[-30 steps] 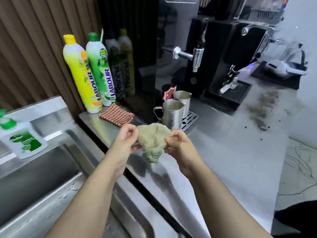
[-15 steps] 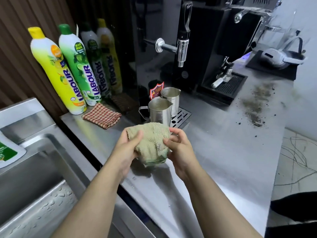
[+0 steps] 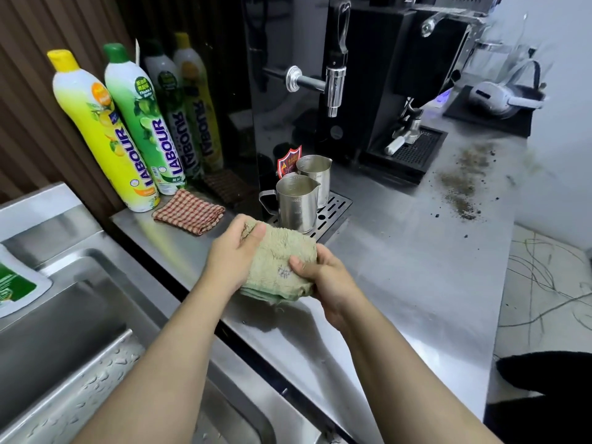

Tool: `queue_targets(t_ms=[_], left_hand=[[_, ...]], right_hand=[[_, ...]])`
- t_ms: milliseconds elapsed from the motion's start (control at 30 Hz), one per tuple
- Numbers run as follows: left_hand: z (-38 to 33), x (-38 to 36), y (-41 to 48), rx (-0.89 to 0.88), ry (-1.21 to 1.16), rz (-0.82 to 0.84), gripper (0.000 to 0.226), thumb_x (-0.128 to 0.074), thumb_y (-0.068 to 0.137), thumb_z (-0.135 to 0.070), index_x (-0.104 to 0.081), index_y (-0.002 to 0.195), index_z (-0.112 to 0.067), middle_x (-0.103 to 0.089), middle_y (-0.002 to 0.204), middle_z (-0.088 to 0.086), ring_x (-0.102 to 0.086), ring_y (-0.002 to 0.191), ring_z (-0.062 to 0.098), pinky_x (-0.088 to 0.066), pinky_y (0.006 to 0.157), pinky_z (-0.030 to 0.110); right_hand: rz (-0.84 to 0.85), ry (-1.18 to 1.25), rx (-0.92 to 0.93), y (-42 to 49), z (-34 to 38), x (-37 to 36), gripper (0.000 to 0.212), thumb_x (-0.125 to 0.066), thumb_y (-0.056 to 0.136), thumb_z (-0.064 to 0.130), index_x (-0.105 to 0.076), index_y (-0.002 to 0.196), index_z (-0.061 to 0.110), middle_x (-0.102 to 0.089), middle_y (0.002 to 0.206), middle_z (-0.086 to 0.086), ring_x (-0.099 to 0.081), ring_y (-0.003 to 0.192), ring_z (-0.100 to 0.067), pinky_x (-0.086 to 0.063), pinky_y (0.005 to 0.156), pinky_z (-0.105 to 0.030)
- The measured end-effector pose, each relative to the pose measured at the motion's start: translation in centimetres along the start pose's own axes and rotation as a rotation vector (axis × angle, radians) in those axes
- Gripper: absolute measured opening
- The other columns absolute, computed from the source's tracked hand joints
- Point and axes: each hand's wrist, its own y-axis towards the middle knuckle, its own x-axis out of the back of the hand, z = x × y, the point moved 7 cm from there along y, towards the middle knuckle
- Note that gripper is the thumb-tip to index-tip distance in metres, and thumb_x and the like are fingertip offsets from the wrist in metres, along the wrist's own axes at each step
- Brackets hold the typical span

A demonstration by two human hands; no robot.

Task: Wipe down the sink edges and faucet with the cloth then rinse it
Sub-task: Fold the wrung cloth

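A folded, pale green terry cloth (image 3: pixel 278 264) is held above the steel counter (image 3: pixel 400 283), just right of the sink. My left hand (image 3: pixel 235 251) grips its left side with the thumb on top. My right hand (image 3: pixel 323 277) grips its right side, thumb pressed on the upper face. The steel sink (image 3: pixel 83 334) lies at the lower left, its rim wet with droplets. No sink faucet is in view.
Two dish-soap bottles, yellow (image 3: pixel 102 136) and green (image 3: pixel 144 123), stand by the wall with a checked cloth (image 3: pixel 189 211) before them. Two steel jugs (image 3: pixel 296 205) sit on a drip tray under a black machine's tap (image 3: pixel 333 88). Coffee grounds (image 3: pixel 461 187) litter the counter.
The loose, bunched cloth has been folded into a flat pad between both hands. The view has shifted right, away from the sink.
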Motion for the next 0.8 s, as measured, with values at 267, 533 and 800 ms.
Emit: queue_targets(t_ms=[267,533,800], left_hand=[[5.9,-0.7,1.0,0.02,0.588,0.284,0.036,-0.044,0.092,-0.043,-0.053,0.118,-0.019,-0.056,0.109,0.01,-0.051,0.105,0.028,-0.039,0.084,0.034],[6.3,-3.5,-1.7,0.387,-0.517,0.136,0.024,-0.034,0.1,-0.017,-0.057,0.102,-0.009,-0.062,0.096,0.017,-0.065,0.082,0.02,-0.055,0.068,0.021],[5.8,-3.3,-1.6,-0.144,0.208,0.182,0.018,-0.053,0.086,-0.008,-0.07,0.091,-0.012,-0.066,0.1,0.004,-0.056,0.089,0.008,-0.045,0.084,0.017]], right_hand=[[-0.407,-1.155,0.211,-1.6,-0.2,1.7,0.034,-0.065,0.085,0.033,-0.042,0.105,0.017,-0.058,0.099,-0.005,-0.054,0.092,-0.025,-0.037,0.07,-0.029],[-0.184,0.15,-0.07,1.9,-4.1,-1.1,0.015,-0.042,0.096,0.014,-0.053,0.095,0.004,-0.065,0.084,-0.016,-0.067,0.071,-0.024,-0.058,0.067,-0.029],[-0.364,-0.318,0.167,1.8,-4.6,1.0,0.018,-0.045,0.091,-0.002,-0.057,0.092,0.012,-0.066,0.087,-0.014,-0.067,0.081,-0.024,-0.052,0.07,-0.021]])
